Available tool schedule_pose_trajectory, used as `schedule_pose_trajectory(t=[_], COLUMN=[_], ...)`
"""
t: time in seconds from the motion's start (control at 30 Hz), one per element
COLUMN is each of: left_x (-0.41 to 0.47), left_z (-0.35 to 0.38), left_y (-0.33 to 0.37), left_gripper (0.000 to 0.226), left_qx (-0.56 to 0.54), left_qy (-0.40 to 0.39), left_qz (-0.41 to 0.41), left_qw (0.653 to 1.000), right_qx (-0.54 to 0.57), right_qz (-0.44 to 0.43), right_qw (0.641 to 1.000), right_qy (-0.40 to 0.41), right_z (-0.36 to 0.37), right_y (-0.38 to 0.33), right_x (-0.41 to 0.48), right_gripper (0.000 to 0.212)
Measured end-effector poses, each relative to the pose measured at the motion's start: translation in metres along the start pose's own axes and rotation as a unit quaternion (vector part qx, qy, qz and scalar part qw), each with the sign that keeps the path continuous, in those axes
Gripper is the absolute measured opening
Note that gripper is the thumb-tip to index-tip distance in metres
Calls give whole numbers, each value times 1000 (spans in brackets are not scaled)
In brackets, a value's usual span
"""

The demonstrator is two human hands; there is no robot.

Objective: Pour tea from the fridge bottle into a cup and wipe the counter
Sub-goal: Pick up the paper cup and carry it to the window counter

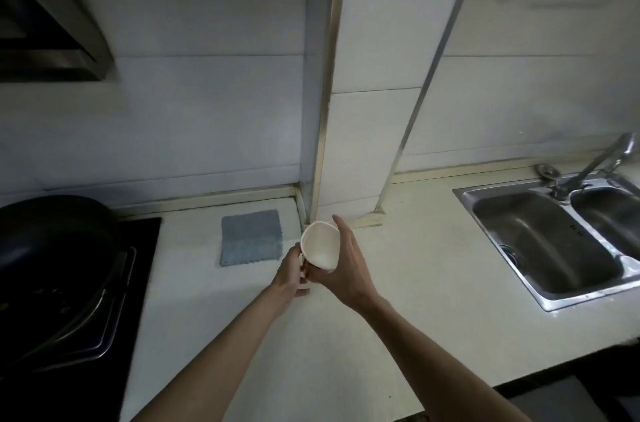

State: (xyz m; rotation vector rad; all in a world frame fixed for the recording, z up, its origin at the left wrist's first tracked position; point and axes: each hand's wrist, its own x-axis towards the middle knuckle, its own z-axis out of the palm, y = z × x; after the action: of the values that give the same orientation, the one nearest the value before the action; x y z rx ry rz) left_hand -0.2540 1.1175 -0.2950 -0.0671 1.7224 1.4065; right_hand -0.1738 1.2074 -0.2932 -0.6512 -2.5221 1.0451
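Note:
A white paper cup point(320, 243) is held tilted above the pale counter point(398, 300), its open mouth facing me and empty inside. My right hand point(346, 269) wraps its right side and bottom. My left hand point(291, 274) grips its lower left edge, where further cup rims seem stacked. A blue-grey cloth point(251, 237) lies flat on the counter just left of the cup, near the wall. No tea bottle is in view.
A black wok point(52, 248) sits on the dark stove point(138, 248) at the left, under a range hood point(52, 23). A steel double sink point(554, 241) with a tap point(602, 158) is at the right. A tiled pillar point(363, 110) stands behind the cup.

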Motion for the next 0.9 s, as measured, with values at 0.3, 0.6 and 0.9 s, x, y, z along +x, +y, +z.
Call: schedule_pose_trajectory(t=[0.3,0.6,0.9], left_x=[-12,-39,-86], left_z=[63,158,278], left_y=[24,37,45], left_gripper=[32,41,40], left_qx=[25,101,174], left_qy=[-81,-179,-258], left_qz=[33,27,69], left_qw=[996,978,948], right_qx=[32,10,22], right_qz=[57,117,131], right_qw=[989,965,937], right_qy=[134,234,323], right_z=[-63,-135,-237], right_y=[17,49,90], right_x=[-22,-57,-100], right_gripper=[111,110,110])
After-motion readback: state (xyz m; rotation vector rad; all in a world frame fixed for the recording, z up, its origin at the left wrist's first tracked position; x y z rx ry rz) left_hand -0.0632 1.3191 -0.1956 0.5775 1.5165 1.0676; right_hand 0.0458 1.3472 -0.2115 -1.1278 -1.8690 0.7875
